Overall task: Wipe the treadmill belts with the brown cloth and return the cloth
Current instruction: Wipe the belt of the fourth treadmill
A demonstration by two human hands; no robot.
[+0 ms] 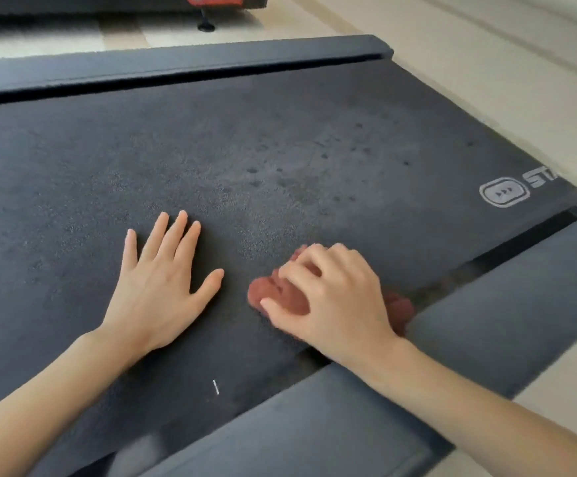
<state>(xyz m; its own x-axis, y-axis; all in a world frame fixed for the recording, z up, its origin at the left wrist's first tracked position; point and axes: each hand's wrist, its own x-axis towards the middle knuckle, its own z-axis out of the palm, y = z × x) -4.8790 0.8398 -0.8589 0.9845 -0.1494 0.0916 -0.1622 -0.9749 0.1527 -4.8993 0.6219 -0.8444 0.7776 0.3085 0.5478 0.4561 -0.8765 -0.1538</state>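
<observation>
A dark treadmill belt [245, 149] fills most of the view, with dusty marks and dark spots towards its far right. My right hand [335, 297] presses the bunched brown cloth [280, 297] onto the belt near its right edge; only parts of the cloth show under the fingers and behind the wrist. My left hand [163, 280] lies flat on the belt, fingers spread, a little to the left of the cloth and holding nothing.
A grey side rail [486, 304] runs along the belt's near right edge, and another rail [177, 63] along the far edge. A white logo [504, 192] is printed on the belt. A second treadmill's base [211, 1] stands on the pale floor [486, 46] beyond.
</observation>
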